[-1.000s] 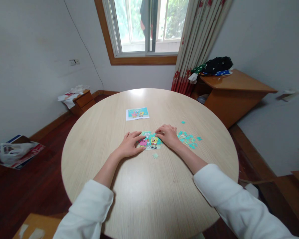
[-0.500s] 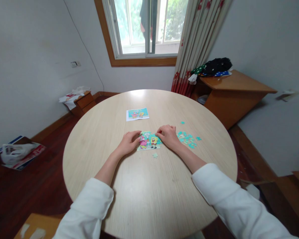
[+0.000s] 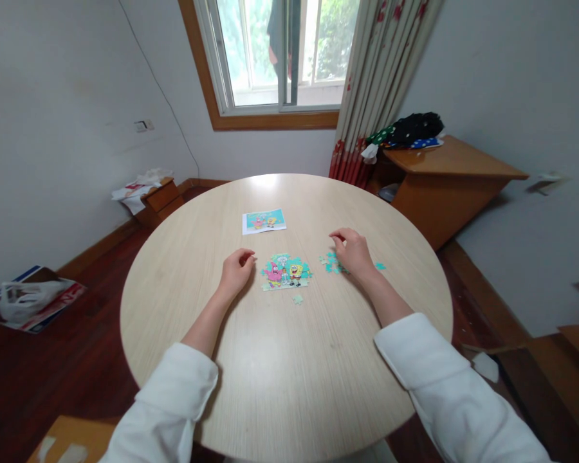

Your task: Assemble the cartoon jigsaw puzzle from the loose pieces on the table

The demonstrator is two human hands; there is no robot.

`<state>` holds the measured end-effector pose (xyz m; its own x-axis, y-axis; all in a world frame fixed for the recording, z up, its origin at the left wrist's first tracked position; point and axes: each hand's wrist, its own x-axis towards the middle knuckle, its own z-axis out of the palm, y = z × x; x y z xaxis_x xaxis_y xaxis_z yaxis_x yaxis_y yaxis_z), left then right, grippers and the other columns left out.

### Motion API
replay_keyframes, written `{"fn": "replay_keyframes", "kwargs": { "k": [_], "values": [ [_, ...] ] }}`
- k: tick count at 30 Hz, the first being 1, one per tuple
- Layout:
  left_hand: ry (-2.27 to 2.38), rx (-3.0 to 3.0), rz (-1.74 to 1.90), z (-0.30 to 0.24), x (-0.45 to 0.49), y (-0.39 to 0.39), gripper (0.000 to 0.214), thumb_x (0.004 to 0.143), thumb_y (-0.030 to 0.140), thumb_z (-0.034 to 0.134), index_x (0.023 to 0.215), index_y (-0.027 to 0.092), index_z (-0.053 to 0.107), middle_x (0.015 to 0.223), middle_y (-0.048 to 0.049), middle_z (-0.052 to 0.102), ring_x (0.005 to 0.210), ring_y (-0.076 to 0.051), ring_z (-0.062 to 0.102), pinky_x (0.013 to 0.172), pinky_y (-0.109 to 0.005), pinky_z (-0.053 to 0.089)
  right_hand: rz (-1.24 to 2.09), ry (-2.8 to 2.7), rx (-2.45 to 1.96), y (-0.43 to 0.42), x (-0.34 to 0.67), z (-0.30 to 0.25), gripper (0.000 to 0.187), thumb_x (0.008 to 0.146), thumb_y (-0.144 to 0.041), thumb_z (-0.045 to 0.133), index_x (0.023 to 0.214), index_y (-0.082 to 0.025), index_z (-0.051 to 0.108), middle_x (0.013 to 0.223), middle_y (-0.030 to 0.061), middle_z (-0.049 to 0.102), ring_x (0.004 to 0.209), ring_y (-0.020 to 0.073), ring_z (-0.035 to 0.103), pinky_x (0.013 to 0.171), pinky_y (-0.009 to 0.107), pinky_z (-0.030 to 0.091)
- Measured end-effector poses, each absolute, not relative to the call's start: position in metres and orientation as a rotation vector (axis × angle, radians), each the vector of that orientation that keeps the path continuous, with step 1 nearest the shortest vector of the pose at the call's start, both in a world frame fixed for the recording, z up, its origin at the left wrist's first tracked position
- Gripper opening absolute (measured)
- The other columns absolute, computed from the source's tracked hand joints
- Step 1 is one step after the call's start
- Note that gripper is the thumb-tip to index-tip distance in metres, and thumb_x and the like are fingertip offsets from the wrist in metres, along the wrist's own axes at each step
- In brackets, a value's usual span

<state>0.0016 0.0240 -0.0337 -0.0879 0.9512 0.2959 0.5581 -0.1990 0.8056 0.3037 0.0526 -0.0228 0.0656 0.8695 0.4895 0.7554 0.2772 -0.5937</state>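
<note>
A partly joined cartoon jigsaw puzzle (image 3: 285, 272) lies in the middle of the round wooden table (image 3: 280, 360). My left hand (image 3: 235, 270) rests just left of it with fingers curled in, holding nothing I can see. My right hand (image 3: 352, 251) hovers to the right, over the heap of loose teal pieces (image 3: 332, 262), fingers bent down towards them. One loose piece (image 3: 297, 299) sits below the puzzle. A printed reference picture (image 3: 264, 220) lies farther back on the table.
A wooden desk (image 3: 444, 177) with dark clothes on it stands at the right by the curtain (image 3: 376, 83). A small wooden box (image 3: 161, 196) with papers sits on the floor at left. A plastic bag (image 3: 22, 299) lies on the floor.
Both hands have left the puzzle. My right hand moved right to the loose pieces; my left hand drew back to the left and curled.
</note>
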Motion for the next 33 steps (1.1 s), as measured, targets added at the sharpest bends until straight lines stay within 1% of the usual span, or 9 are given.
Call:
{"fn": "replay_keyframes", "kwargs": {
  "k": [2, 5, 8, 11, 16, 20, 25, 29, 33],
  "values": [
    [1.638, 1.756, 1.231, -0.033, 0.002, 0.024, 0.016, 0.075, 0.027, 0.059, 0.084, 0.017, 0.068, 0.081, -0.0050, 0.071, 0.075, -0.018, 0.063, 0.076, -0.032, 0.050, 0.180, -1.660, -1.535, 0.057, 0.314, -0.023, 0.025, 0.081, -0.016, 0.046, 0.084, -0.017, 0.070, 0.092, 0.0104, 0.072, 0.085, 0.0227, 0.062, 0.084, 0.037, 0.045],
    [1.645, 1.749, 1.241, -0.033, 0.002, 0.024, 0.015, 0.072, 0.021, 0.058, 0.082, 0.017, 0.068, 0.077, -0.0029, 0.067, 0.071, -0.016, 0.060, 0.073, -0.030, 0.048, 0.163, -1.596, -1.575, 0.060, 0.325, -0.022, 0.028, 0.079, -0.017, 0.045, 0.086, -0.016, 0.072, 0.091, 0.0106, 0.071, 0.084, 0.0226, 0.062, 0.084, 0.037, 0.047],
    [1.652, 1.734, 1.239, -0.032, 0.002, 0.024, 0.017, 0.068, 0.015, 0.055, 0.080, 0.017, 0.067, 0.072, -0.0005, 0.063, 0.068, -0.015, 0.057, 0.070, -0.028, 0.046, 0.148, -1.544, -1.600, 0.060, 0.332, -0.019, 0.029, 0.078, -0.017, 0.045, 0.088, -0.015, 0.072, 0.089, 0.0110, 0.071, 0.081, 0.0224, 0.062, 0.084, 0.037, 0.048],
    [1.659, 1.721, 1.235, -0.029, 0.002, 0.022, 0.017, 0.066, 0.013, 0.054, 0.077, 0.016, 0.066, 0.068, 0.0015, 0.059, 0.064, -0.013, 0.054, 0.068, -0.027, 0.044, 0.155, -1.498, -1.617, 0.061, 0.338, -0.017, 0.029, 0.075, -0.016, 0.045, 0.086, -0.015, 0.072, 0.085, 0.0100, 0.071, 0.078, 0.0216, 0.062, 0.082, 0.037, 0.049],
    [1.695, 1.664, 1.255, -0.023, 0.003, 0.019, 0.011, 0.065, 0.015, 0.052, 0.071, 0.019, 0.060, 0.062, 0.0041, 0.053, 0.061, -0.013, 0.049, 0.064, -0.026, 0.040, 0.204, -1.408, -1.609, 0.062, 0.351, -0.020, 0.028, 0.068, -0.014, 0.046, 0.082, -0.016, 0.071, 0.083, 0.0089, 0.070, 0.077, 0.0214, 0.061, 0.081, 0.037, 0.050],
    [1.692, 1.662, 1.245, -0.021, 0.002, 0.018, 0.004, 0.064, 0.020, 0.050, 0.062, 0.020, 0.054, 0.058, 0.0037, 0.051, 0.059, -0.013, 0.046, 0.062, -0.026, 0.038, 0.223, -1.286, -1.603, 0.062, 0.360, -0.024, 0.027, 0.067, -0.014, 0.045, 0.078, -0.017, 0.070, 0.084, 0.0094, 0.071, 0.079, 0.0219, 0.062, 0.081, 0.038, 0.051],
    [1.723, 1.615, 1.285, -0.023, -0.001, 0.018, 0.010, 0.063, 0.014, 0.044, 0.055, 0.022, 0.046, 0.053, 0.0040, 0.046, 0.056, -0.013, 0.045, 0.059, -0.026, 0.036, 0.258, -1.241, -1.600, 0.062, 0.365, -0.030, 0.024, 0.066, -0.016, 0.045, 0.074, -0.018, 0.068, 0.082, 0.0098, 0.070, 0.079, 0.0229, 0.061, 0.083, 0.041, 0.051],
    [1.732, 1.597, 1.295, -0.024, -0.003, 0.018, 0.012, 0.062, 0.012, 0.044, 0.055, 0.022, 0.045, 0.051, 0.0049, 0.043, 0.054, -0.013, 0.043, 0.058, -0.025, 0.035, 0.222, -1.256, -1.597, 0.058, 0.369, -0.033, 0.026, 0.066, -0.016, 0.044, 0.075, -0.017, 0.069, 0.086, 0.0104, 0.070, 0.080, 0.0223, 0.062, 0.084, 0.041, 0.051],
    [1.730, 1.602, 1.301, -0.025, -0.004, 0.018, 0.013, 0.062, 0.011, 0.043, 0.056, 0.021, 0.047, 0.052, 0.0045, 0.044, 0.056, -0.013, 0.044, 0.059, -0.025, 0.035, 0.199, -1.265, -1.624, 0.054, 0.375, -0.037, 0.031, 0.063, -0.015, 0.043, 0.076, -0.017, 0.071, 0.088, 0.0122, 0.072, 0.082, 0.0231, 0.064, 0.085, 0.041, 0.052]
  ]
}}
